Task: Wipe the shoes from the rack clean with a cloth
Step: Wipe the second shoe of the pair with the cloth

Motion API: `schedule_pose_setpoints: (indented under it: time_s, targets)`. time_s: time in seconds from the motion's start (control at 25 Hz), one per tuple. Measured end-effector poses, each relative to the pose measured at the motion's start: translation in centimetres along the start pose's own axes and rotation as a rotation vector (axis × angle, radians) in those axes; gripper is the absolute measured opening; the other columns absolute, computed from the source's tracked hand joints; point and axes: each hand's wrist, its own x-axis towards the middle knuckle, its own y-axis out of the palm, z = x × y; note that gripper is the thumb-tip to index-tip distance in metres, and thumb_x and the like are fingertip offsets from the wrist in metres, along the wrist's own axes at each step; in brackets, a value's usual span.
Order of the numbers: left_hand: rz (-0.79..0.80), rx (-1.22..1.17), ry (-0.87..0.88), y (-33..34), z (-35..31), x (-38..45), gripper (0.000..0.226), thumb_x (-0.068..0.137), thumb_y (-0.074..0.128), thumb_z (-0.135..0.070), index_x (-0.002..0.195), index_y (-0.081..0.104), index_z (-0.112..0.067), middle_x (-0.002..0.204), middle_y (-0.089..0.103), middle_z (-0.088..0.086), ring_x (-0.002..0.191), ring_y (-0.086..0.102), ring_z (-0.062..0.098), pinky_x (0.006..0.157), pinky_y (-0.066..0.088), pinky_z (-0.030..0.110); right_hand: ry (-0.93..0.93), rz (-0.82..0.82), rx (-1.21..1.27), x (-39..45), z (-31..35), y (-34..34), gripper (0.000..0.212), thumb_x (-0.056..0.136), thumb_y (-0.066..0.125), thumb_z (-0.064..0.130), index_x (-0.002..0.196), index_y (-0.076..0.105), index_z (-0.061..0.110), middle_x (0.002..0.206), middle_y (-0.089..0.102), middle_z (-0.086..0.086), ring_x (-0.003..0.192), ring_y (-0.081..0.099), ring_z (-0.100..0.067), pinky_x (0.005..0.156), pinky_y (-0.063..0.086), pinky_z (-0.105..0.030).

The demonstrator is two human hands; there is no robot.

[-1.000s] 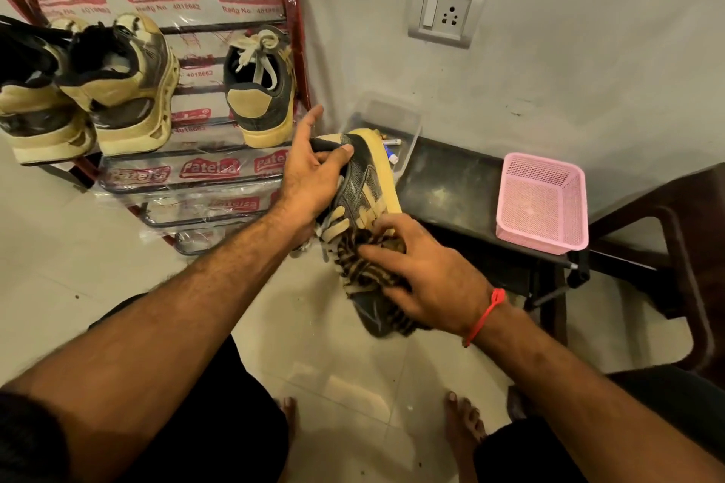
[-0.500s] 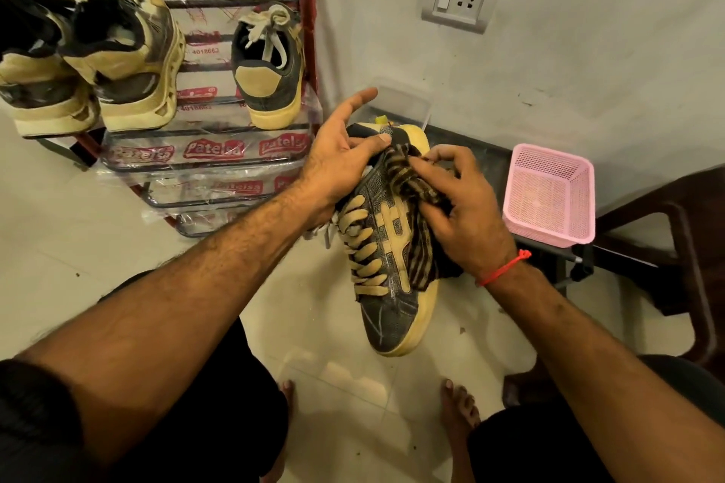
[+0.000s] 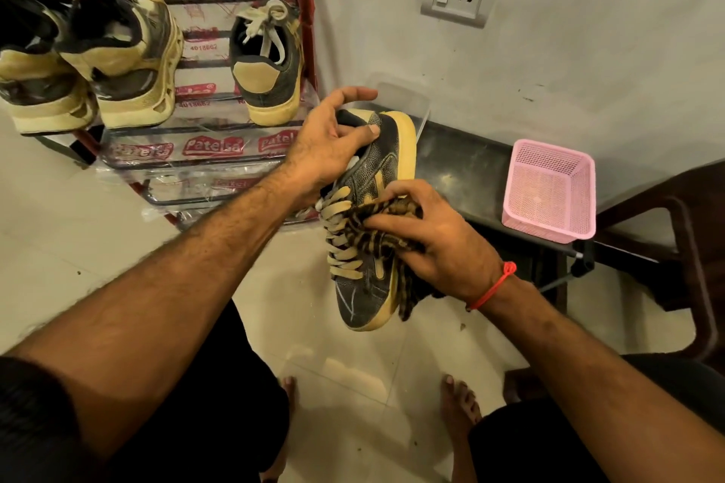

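Observation:
A dark grey sneaker (image 3: 363, 294) with a yellow sole and pale laces hangs in the air at the centre, toe pointing down toward me. My left hand (image 3: 329, 145) grips its heel collar, thumb across the top. My right hand (image 3: 435, 239) presses a striped black-and-tan cloth (image 3: 376, 231) against the shoe's side and laces. On the rack (image 3: 204, 147) at upper left stand a matching sneaker (image 3: 268, 63) and two chunky beige shoes (image 3: 121, 55).
A pink mesh basket (image 3: 549, 188) sits on a low black bench (image 3: 467, 169) to the right, with a clear plastic box (image 3: 400, 94) behind the held shoe. A dark chair (image 3: 690, 247) stands at far right. My bare feet (image 3: 459, 404) rest on the tiled floor below.
My right hand slid the cloth from the toe up to the heel half a second ago, then back down to the shoe's middle. The shoe stays gripped at the heel by my left hand.

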Motion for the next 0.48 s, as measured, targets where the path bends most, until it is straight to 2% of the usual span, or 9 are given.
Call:
schedule_pose_setpoints:
  time_s: [0.12,0.2,0.28,0.36,0.48]
  targets:
    - [-0.009,-0.012,-0.006,-0.1,-0.1,0.0,0.043,0.097,0.063,0.0,0.134,0.054,-0.019,0.083,0.069,0.006,0.07,0.071,0.018,0.068,0.062,0.037,0.079,-0.14,0.054,0.8,0.2,0.0,0.035,0.092,0.057,0.021,0.124,0.068,0.015,0.131,0.048,-0.017,0.124,0.046,-0.022,0.107,0.045,-0.03]
    - [-0.092,-0.055,-0.034,-0.3,0.1,0.2,0.042,0.095,0.064,0.002,0.131,0.057,-0.018,0.091,0.069,0.004,0.073,0.073,0.015,0.07,0.064,0.037,0.093,-0.144,0.058,1.1,0.2,-0.2,0.035,0.092,0.057,0.024,0.124,0.068,0.014,0.131,0.046,-0.016,0.124,0.043,-0.018,0.108,0.041,-0.021]
    - [-0.216,-0.094,-0.087,-1.0,0.3,0.8,0.043,0.094,0.065,0.003,0.131,0.06,-0.016,0.099,0.069,0.003,0.077,0.073,0.011,0.067,0.062,0.031,0.032,-0.006,0.022,0.3,0.5,-0.3,0.035,0.09,0.058,0.028,0.12,0.069,0.016,0.133,0.044,-0.015,0.126,0.043,-0.023,0.103,0.048,-0.03]
    - [-0.291,-0.122,-0.133,-1.9,0.3,1.1,0.042,0.093,0.065,0.004,0.13,0.061,-0.017,0.105,0.071,0.008,0.077,0.073,0.01,0.063,0.059,0.024,-0.045,0.187,-0.027,-0.9,1.4,0.2,0.035,0.086,0.059,0.031,0.116,0.071,0.018,0.135,0.045,-0.014,0.127,0.047,-0.031,0.088,0.059,-0.041]
    - [-0.293,-0.098,-0.147,-2.1,0.5,1.0,0.039,0.093,0.065,0.004,0.127,0.061,-0.016,0.11,0.072,0.016,0.075,0.073,0.01,0.061,0.057,0.021,-0.162,0.279,-0.046,-1.6,1.9,-0.2,0.033,0.084,0.061,0.029,0.112,0.072,0.016,0.132,0.051,-0.016,0.124,0.053,-0.036,0.074,0.063,-0.041]
